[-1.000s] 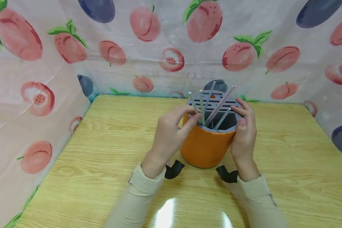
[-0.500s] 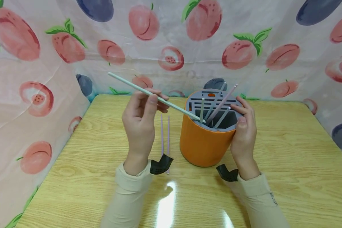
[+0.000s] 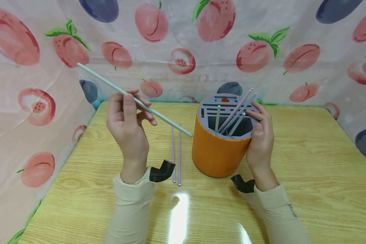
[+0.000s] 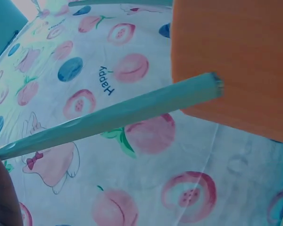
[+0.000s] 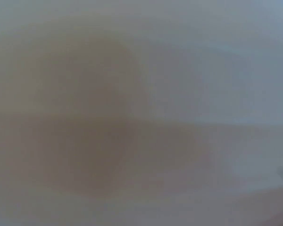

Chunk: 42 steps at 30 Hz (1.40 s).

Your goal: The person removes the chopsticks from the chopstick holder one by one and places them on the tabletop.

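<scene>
My left hand (image 3: 128, 128) pinches a pale green chopstick (image 3: 164, 118) between thumb and fingers, left of the orange knife block (image 3: 216, 154). The chopstick slants down to the right, its lower end just short of the block's side. In the left wrist view that chopstick (image 4: 118, 115) crosses in front of the orange wall (image 4: 236, 61). Several chopsticks (image 3: 236, 112) in pink, blue and pale green lean in the block's open front compartment. My right hand (image 3: 260, 142) grips the block's right rim, thumb in front and fingers over the top. The right wrist view is blurred.
Two purple chopsticks (image 3: 179, 156) lie side by side on the wooden table (image 3: 88, 162), between the left hand and the block. Narrow slots (image 3: 219, 105) cut the grey top behind the compartment. A fruit-patterned cloth (image 3: 183, 34) hangs behind the table and along its left side.
My left hand has drawn the pale green chopstick out of the block and moved left with it, uncovering the purple pair. The blue chopstick inside has tipped right. The right hand stays put.
</scene>
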{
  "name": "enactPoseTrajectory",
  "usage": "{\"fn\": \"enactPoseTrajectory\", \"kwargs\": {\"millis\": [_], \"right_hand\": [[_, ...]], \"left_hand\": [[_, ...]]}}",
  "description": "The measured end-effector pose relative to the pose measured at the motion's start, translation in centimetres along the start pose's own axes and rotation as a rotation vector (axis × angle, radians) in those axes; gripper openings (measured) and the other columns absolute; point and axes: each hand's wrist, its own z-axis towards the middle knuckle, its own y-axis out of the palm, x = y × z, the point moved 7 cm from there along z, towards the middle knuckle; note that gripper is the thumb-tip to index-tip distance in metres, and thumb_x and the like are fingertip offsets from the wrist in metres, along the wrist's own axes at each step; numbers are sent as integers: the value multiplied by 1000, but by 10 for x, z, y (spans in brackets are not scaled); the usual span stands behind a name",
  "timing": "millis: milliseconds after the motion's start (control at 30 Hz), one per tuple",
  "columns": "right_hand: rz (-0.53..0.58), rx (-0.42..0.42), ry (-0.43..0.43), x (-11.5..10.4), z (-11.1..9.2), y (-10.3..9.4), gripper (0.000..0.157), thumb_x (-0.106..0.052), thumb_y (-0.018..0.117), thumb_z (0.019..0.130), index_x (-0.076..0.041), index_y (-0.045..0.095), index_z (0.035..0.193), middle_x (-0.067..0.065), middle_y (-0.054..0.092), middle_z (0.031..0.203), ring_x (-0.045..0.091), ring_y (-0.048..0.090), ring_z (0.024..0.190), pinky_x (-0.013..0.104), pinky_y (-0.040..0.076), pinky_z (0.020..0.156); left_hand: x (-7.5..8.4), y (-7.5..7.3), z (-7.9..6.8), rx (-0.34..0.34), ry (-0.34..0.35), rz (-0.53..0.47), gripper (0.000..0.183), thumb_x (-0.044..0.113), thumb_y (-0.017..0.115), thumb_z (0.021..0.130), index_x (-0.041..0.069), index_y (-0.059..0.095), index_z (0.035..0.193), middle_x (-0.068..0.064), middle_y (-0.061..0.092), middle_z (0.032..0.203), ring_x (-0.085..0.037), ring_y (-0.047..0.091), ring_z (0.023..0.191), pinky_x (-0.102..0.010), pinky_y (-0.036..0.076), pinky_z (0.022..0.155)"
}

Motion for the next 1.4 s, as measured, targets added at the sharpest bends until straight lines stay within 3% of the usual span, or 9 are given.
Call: {"fn": "enactPoseTrajectory", "kwargs": {"millis": [100, 333, 467, 633, 800, 933, 1100, 1400], "right_hand": [[-4, 2, -2, -1, 0, 0, 57, -49, 34, 91, -1, 56, 112, 4, 41, 133, 20, 31, 125, 32, 23, 103], [-9, 5, 1, 0, -1, -1, 59, -52, 34, 91, -1, 57, 112, 4, 41, 133, 19, 31, 125, 32, 22, 103], [-13, 5, 3, 1, -1, -1, 59, -51, 34, 91, -2, 57, 112, 4, 41, 133, 19, 31, 126, 32, 22, 103], [-13, 7, -1, 1, -1, -1, 58, -51, 34, 91, -2, 57, 112, 4, 41, 133, 19, 31, 126, 32, 22, 104], [-16, 7, -4, 1, -1, -1, 57, -50, 34, 91, -2, 57, 112, 4, 41, 133, 19, 31, 126, 32, 22, 104], [-26, 4, -2, 1, -1, -1, 56, -48, 34, 92, -2, 56, 112, 4, 41, 133, 19, 31, 126, 31, 22, 104], [-24, -2, -6, -1, 0, 0, 57, -50, 33, 91, -1, 56, 112, 4, 40, 133, 19, 31, 126, 31, 22, 104], [-12, -5, -3, 0, 0, 1, 61, -54, 34, 90, -1, 56, 113, 4, 40, 133, 19, 30, 126, 31, 22, 104]], "left_hand": [[-5, 6, -2, -81, -54, 86, 18, 9, 48, 92, -7, 55, 93, -18, 53, 69, -19, 45, 44, -29, 42, 38], [-22, 19, -10, -259, -163, 406, 17, 10, 49, 92, -3, 59, 93, -14, 57, 72, -25, 44, 47, -31, 45, 44], [-48, 10, -14, -306, -156, 577, 19, 20, 51, 92, 3, 61, 94, -6, 60, 71, -23, 48, 48, -31, 45, 44], [-81, -4, -18, -373, -160, 809, 25, 32, 49, 92, 11, 62, 89, 5, 60, 68, -12, 51, 49, -25, 43, 45], [-107, -17, -25, -434, -265, 987, 23, 31, 49, 92, 13, 63, 93, 6, 61, 68, -7, 50, 51, -26, 39, 47], [-129, -29, -34, -484, -413, 1029, 22, 29, 48, 93, 12, 62, 99, 2, 63, 71, -11, 51, 48, -26, 43, 47], [-152, -42, -45, -525, -618, 1010, 25, 26, 49, 92, 13, 56, 113, -1, 61, 76, -21, 58, 50, -29, 46, 46], [-181, -58, -69, -677, -778, 1113, 37, 20, 54, 90, 10, 47, 125, -2, 61, 82, -18, 56, 47, -28, 45, 47]]}}
